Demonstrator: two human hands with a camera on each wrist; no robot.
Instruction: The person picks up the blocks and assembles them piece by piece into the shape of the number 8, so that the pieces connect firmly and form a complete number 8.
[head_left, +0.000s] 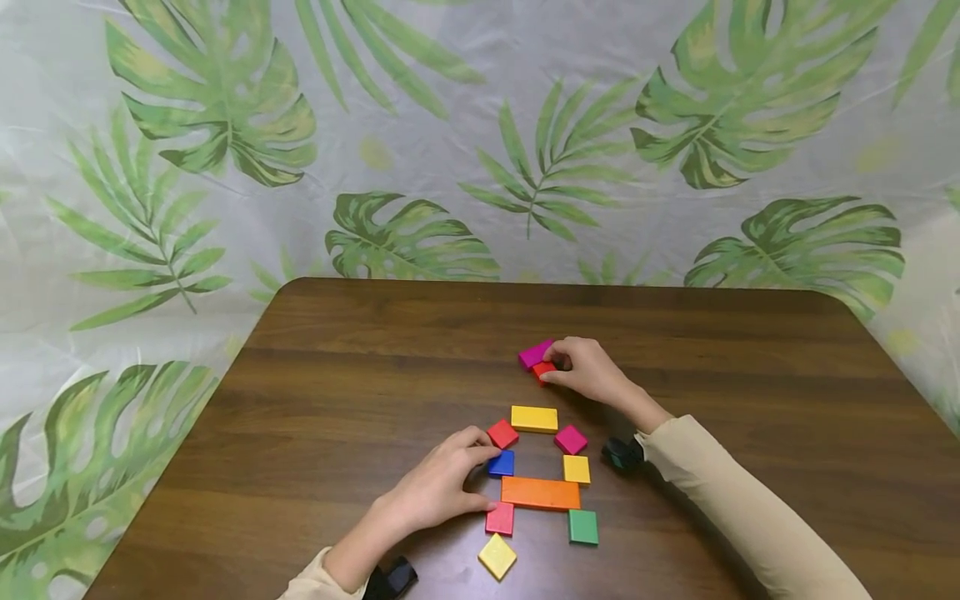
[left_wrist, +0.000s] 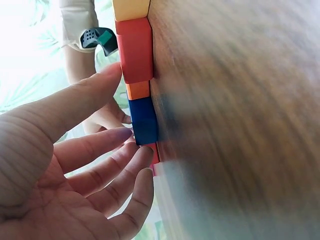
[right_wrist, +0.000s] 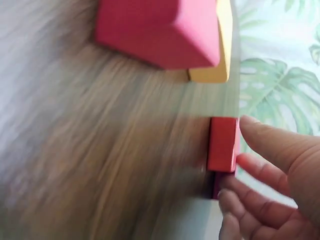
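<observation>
My left hand (head_left: 442, 483) lies beside the left column of flat blocks. Its fingers are loosely extended, with the index fingertip at the blue block (head_left: 502, 463) and the thumb tip at the pinkish-red block (head_left: 500, 519). The left wrist view shows the blue block (left_wrist: 143, 121) and that red block (left_wrist: 135, 50) edge-on, fingertips along their sides. Farther back, my right hand (head_left: 592, 369) pinches a small red block (head_left: 542, 373) between thumb and finger. This block (right_wrist: 223, 144) sits right against a magenta block (head_left: 534, 356).
Between the hands, a yellow bar (head_left: 534, 419), a red block (head_left: 503, 434), a magenta block (head_left: 571, 440), a yellow block (head_left: 577, 469) and an orange bar (head_left: 542, 493) form a ring with the blue one. Nearer are a green block (head_left: 582, 527) and a pale yellow block (head_left: 497, 557).
</observation>
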